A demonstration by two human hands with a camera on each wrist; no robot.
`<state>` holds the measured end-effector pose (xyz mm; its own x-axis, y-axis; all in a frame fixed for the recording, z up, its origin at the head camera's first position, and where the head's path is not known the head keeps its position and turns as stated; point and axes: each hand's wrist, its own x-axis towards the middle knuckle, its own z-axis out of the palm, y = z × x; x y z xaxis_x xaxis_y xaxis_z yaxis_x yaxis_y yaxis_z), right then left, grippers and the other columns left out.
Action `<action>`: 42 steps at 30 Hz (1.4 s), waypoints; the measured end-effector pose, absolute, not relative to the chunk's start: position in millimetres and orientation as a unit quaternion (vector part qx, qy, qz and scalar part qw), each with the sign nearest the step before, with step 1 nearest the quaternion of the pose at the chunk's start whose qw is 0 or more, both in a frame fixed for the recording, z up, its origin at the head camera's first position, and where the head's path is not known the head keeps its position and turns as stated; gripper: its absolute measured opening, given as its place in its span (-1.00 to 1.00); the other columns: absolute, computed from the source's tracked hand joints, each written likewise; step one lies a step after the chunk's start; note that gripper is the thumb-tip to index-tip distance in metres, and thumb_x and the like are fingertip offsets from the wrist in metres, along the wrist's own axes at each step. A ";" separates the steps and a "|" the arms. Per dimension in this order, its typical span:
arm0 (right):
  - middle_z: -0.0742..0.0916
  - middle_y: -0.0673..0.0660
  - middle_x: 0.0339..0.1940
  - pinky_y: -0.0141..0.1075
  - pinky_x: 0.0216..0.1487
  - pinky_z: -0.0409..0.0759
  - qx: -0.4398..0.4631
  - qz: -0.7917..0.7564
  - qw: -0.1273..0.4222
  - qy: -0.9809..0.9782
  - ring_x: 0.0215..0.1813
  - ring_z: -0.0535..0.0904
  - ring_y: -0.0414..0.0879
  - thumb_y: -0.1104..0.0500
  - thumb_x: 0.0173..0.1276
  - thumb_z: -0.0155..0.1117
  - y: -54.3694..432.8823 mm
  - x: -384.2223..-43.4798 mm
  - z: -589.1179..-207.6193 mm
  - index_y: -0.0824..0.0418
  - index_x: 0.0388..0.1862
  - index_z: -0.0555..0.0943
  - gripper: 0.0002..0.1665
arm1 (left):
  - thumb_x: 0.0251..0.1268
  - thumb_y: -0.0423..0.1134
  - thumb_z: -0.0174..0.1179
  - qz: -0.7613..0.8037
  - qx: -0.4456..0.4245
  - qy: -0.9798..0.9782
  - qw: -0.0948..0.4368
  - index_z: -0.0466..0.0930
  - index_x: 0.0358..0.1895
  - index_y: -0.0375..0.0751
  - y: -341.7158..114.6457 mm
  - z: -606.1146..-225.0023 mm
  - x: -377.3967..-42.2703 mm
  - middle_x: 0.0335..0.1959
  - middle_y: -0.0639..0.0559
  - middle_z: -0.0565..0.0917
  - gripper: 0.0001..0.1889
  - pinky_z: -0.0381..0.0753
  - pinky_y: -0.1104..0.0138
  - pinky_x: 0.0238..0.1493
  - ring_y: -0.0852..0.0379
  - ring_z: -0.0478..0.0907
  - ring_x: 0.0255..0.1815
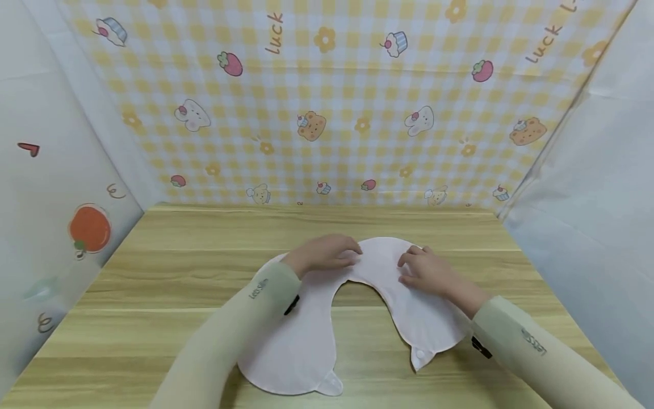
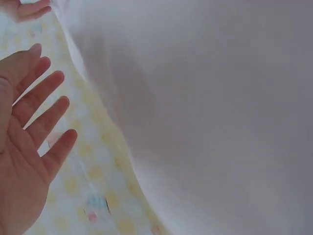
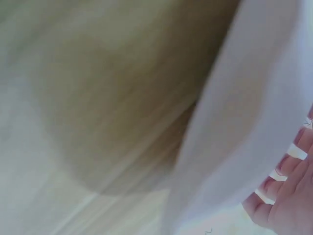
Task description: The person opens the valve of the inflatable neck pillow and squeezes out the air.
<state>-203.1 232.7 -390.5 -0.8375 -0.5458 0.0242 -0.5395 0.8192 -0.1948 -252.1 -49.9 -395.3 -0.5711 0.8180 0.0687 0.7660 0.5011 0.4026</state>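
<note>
A pale pink, U-shaped cloth piece that looks like a bib (image 1: 296, 358) lies flat on the wooden table. Small tabs mark its two near ends, and the right tab (image 1: 420, 355) carries a round snap. My left hand (image 1: 327, 254) is over the upper left of the curve, palm down, its fingers pointing right. The left wrist view shows those fingers spread and nearly straight beside the cloth (image 2: 205, 117). Over the right part of the curve, my right hand (image 1: 426, 274) has its fingers loosely bent and apart. In the right wrist view the cloth edge (image 3: 234, 122) partly hides its fingertips.
Wood-grain tabletop (image 1: 168, 267) surrounds the cloth. Behind it stands a yellow checked backdrop (image 1: 347, 91) with printed cartoons. White sheets hang at the left side (image 1: 46, 187) and the right side (image 1: 598, 187).
</note>
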 end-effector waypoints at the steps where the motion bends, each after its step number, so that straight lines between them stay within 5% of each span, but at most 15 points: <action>1: 0.67 0.21 -0.07 0.03 -0.11 0.60 -0.283 -0.098 0.013 0.954 -0.11 0.54 0.17 0.09 0.25 0.41 233.7 -201.7 -390.4 0.21 -0.12 0.67 -0.71 | 0.47 -0.26 0.11 0.203 0.461 0.861 0.070 0.59 0.17 -0.26 -40.8 -395.9 -252.3 0.18 -0.10 0.65 -0.69 0.44 0.17 0.38 -0.01 0.54 0.27; 7: 0.67 0.13 -0.09 -0.07 -0.22 0.55 -0.268 -0.123 0.030 0.955 -0.17 0.50 0.09 0.04 0.24 0.42 233.2 -199.2 -395.5 0.12 -0.17 0.69 -0.75 | 0.45 -0.20 0.17 0.206 0.449 0.861 0.121 0.61 0.16 -0.14 3.2 -405.9 -251.6 0.21 0.04 0.64 -0.70 0.42 0.32 0.37 0.14 0.53 0.26; 13: 0.64 0.12 0.05 0.18 -0.24 0.59 -0.228 -0.118 0.058 0.965 0.02 0.51 0.20 -0.05 0.26 0.41 228.1 -199.3 -403.7 0.01 -0.15 0.69 -0.75 | 0.28 -0.18 0.35 0.199 0.426 0.866 0.167 0.66 0.09 -0.06 16.8 -411.0 -249.2 0.36 0.07 0.53 -0.68 0.28 0.33 0.49 0.12 0.41 0.42; 28: 0.61 0.14 0.11 0.34 -0.20 0.55 -0.202 -0.101 0.046 0.973 0.10 0.51 0.28 -0.10 0.26 0.39 228.9 -198.1 -408.3 -0.05 -0.15 0.62 -0.74 | 0.34 -0.11 0.29 0.139 0.405 0.880 0.206 0.39 0.44 0.13 -10.7 -406.5 -250.5 0.57 0.23 0.20 -0.40 0.08 0.23 0.60 0.15 0.01 0.63; 42: 0.58 0.15 0.14 0.38 -0.16 0.52 -0.190 -0.100 0.053 0.975 0.12 0.49 0.31 -0.10 0.26 0.38 231.5 -196.9 -408.6 -0.04 -0.13 0.60 -0.72 | 0.33 -0.13 0.29 0.125 0.390 0.886 0.219 0.33 0.48 0.11 -39.8 -403.8 -252.1 0.61 0.11 0.12 -0.35 0.05 0.16 0.61 0.05 -0.04 0.65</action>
